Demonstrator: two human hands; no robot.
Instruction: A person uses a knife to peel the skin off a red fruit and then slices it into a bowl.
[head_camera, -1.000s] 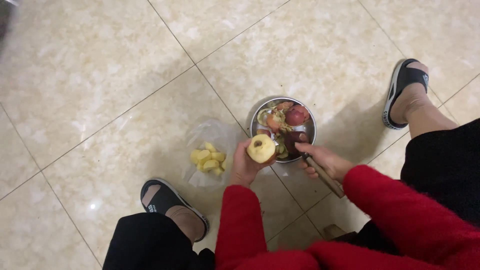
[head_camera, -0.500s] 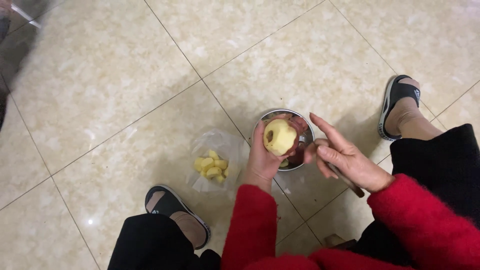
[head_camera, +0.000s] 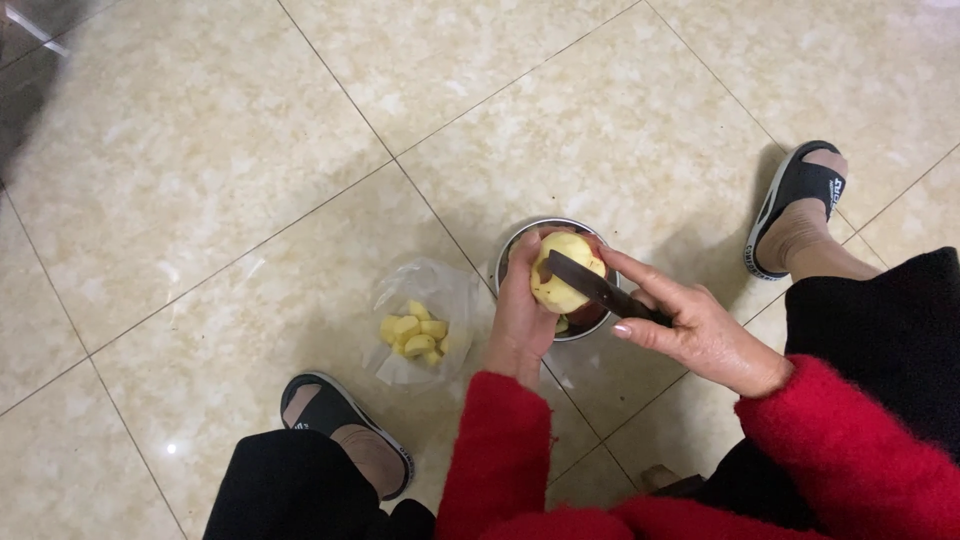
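My left hand grips a peeled, partly cut apple above a round metal bowl on the tiled floor. My right hand holds a dark-bladed knife, and the blade lies across the apple's pale flesh. Most of the bowl is hidden behind the apple and both hands. Both sleeves are red.
A clear plastic bag with several yellow apple chunks lies on the floor left of the bowl. My feet wear dark slippers, one at the lower left and one at the upper right. Beige floor tiles surround everything.
My right hand, open-fingered half a second ago, has brought the knife blade onto the apple. The apple stays held over the bowl.
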